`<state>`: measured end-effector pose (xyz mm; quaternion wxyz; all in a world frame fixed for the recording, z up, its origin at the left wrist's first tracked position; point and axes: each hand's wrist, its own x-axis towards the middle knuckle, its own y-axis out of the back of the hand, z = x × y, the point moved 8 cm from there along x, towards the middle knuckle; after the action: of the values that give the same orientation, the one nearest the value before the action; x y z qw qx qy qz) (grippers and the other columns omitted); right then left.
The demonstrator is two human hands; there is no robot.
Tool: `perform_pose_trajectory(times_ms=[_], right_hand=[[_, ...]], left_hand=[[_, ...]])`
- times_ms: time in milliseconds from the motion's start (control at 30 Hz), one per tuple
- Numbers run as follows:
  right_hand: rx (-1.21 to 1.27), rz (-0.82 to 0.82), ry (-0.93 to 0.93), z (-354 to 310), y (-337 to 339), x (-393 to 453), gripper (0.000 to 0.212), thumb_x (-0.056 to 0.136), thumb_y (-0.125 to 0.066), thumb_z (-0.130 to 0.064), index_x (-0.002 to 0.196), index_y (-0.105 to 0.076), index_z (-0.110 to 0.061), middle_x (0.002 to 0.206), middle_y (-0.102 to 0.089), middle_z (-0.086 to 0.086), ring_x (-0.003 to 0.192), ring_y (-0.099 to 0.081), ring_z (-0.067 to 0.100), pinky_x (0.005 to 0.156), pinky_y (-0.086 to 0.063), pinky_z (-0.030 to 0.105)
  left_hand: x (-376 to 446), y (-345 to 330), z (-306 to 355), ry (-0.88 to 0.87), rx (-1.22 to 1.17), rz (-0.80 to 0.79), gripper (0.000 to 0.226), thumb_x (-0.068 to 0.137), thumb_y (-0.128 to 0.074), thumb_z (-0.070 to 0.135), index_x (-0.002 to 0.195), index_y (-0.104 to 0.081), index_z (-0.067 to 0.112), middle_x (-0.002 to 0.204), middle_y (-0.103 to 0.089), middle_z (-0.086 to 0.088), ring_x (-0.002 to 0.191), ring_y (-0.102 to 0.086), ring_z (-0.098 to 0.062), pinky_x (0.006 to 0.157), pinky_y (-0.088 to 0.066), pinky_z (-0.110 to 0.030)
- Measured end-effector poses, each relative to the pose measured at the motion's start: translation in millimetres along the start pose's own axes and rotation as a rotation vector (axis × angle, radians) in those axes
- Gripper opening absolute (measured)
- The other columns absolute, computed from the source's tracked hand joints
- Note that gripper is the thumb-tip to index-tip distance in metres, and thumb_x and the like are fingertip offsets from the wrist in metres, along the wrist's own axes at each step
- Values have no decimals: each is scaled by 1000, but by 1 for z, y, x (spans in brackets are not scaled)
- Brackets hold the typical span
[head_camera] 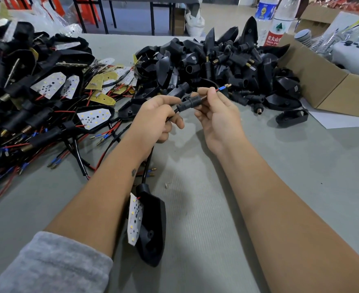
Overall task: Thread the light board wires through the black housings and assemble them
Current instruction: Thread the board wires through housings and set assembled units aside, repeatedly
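I am holding one unit above the table (195,208), mid-assembly. My left hand (157,117) is gripping the black sleeved wire (175,112) where it is entering the stem (183,104), fingers curled round it. My right hand (216,111) is pinching the far end of the stem at its spring (198,97), between thumb and fingertips. The wire ends (224,87), red and blue with brass tips, are sticking out just past my right fingers, so I am judging the threading through this stem as done or nearly done.

The wire is running down under my left wrist to a housing (153,227) lying near the table's front edge, with its light board (135,218) tilted half out of the shell. I am judging that seating the board in that shell is still outstanding.

Materials:
- Housing: matte black moulded plastic, teardrop outline, hollow.
- Board: thin, white-faced, tapered, dotted with small LEDs and holes.
- Spring: tight metal coil, dark.
- Table: grey ribbed mat.

To my left, a heap of wired units (36,98) is piling up. Ahead, a stack of empty housings (216,66) is waiting beside a cardboard box (314,81), so much of the batch is remaining.
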<state>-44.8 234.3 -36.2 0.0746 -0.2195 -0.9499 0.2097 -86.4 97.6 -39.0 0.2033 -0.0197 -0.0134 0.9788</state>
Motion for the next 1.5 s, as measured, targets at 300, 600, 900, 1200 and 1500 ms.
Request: perform_pose_trajectory(times_ms=[300, 600, 900, 1200, 1500], right_hand=[[44, 113, -53, 4, 9, 2, 32, 106, -39, -18, 84, -60, -9, 74, -70, 2, 66, -58, 12, 54, -48, 18], [-202, 62, 36, -4, 6, 2, 29, 103, -48, -21, 79, -60, -9, 73, -62, 6, 52, -51, 11, 51, -43, 22], [-255, -77, -4, -4, -4, 0, 43, 101, -48, -38, 79, -70, -8, 73, -69, 10, 55, -57, 14, 52, -47, 24], [-380, -140, 42, 0, -14, -4, 22, 96, -60, -27, 81, -64, -11, 69, -65, -1, 56, -55, 12, 53, -44, 22], [-359, -179, 1, 0, -19, -6, 15, 93, -65, -20, 88, -65, -5, 75, -63, 6, 58, -55, 13, 56, -44, 24]], left_hand=[[-1, -7, 0, -16, 111, -61, 32, 93, -41, -2, 107, -60, 20, 60, -64, -1, 44, -27, -10, 41, -21, -21], [1, -6, -6, 45, 130, -41, 37, 95, -31, 2, 111, -59, 20, 48, -52, -1, 36, -27, -8, 35, -21, -15], [-1, -12, -7, 202, 33, -60, 30, 94, -42, 27, 119, -56, 16, 48, -44, -4, 34, -21, -8, 36, -15, -13], [-2, -14, -5, 242, -7, -74, 22, 98, -35, 31, 96, -54, 21, 41, -33, 1, 29, -20, -7, 35, -15, -10], [2, -10, -12, 167, -26, -63, 30, 100, -28, 39, 95, -56, 29, 41, -32, 4, 32, -19, -7, 34, -17, -13]])
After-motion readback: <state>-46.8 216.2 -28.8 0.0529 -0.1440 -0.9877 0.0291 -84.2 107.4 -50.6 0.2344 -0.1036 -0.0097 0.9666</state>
